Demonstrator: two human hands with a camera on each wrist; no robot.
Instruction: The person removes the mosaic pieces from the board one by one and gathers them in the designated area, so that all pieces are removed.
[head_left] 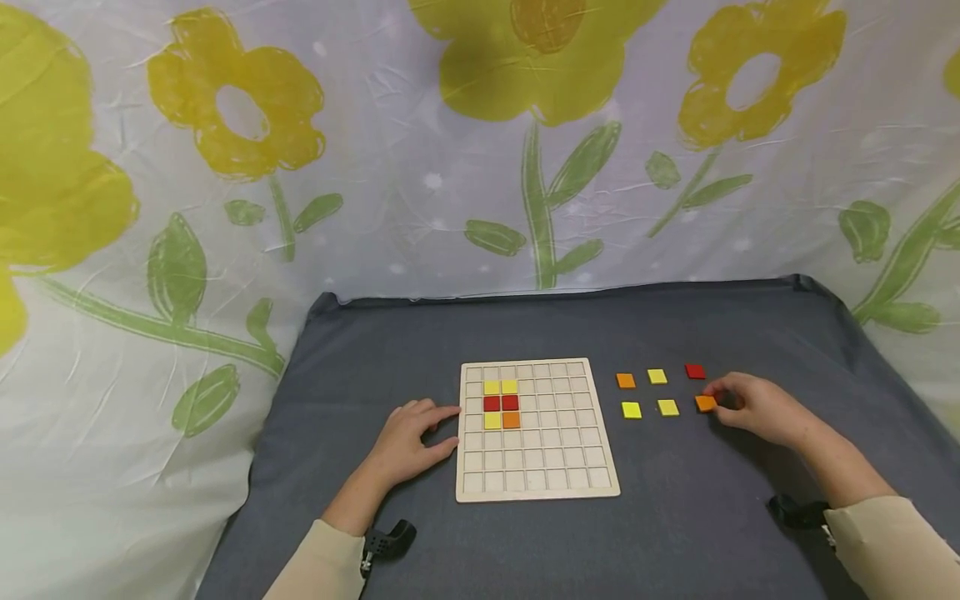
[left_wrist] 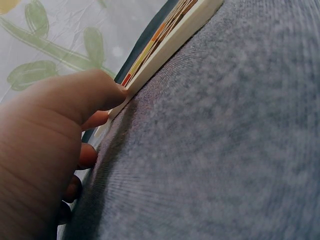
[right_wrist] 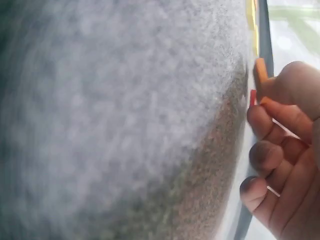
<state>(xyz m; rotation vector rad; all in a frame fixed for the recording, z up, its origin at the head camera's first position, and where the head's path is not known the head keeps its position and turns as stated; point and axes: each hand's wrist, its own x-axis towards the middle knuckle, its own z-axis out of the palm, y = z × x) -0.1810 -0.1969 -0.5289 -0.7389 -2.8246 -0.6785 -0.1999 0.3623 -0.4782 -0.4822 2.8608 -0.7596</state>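
A pale wooden grid board (head_left: 555, 458) lies on the cloth, with two yellow tiles in one row, two red tiles (head_left: 510, 402) below them, then a yellow tile (head_left: 492, 421) beside an orange one (head_left: 511, 420). The left hand (head_left: 405, 442) touches the board's left edge with thumb and index finger; in the left wrist view a fingertip of the left hand (left_wrist: 50, 125) meets the board's side (left_wrist: 170, 52). To the right, the right hand (head_left: 765, 408) pinches an orange tile (head_left: 705, 404); in the right wrist view the right hand (right_wrist: 295, 145) holds that orange tile (right_wrist: 260, 71) at its edge.
Between board and right hand lie an orange tile (head_left: 626, 381), several yellow tiles (head_left: 632, 410) and a red tile (head_left: 695, 372). Dark grey cloth (head_left: 525, 550) covers the table. Behind it hangs a white curtain (head_left: 390, 208) with yellow flowers.
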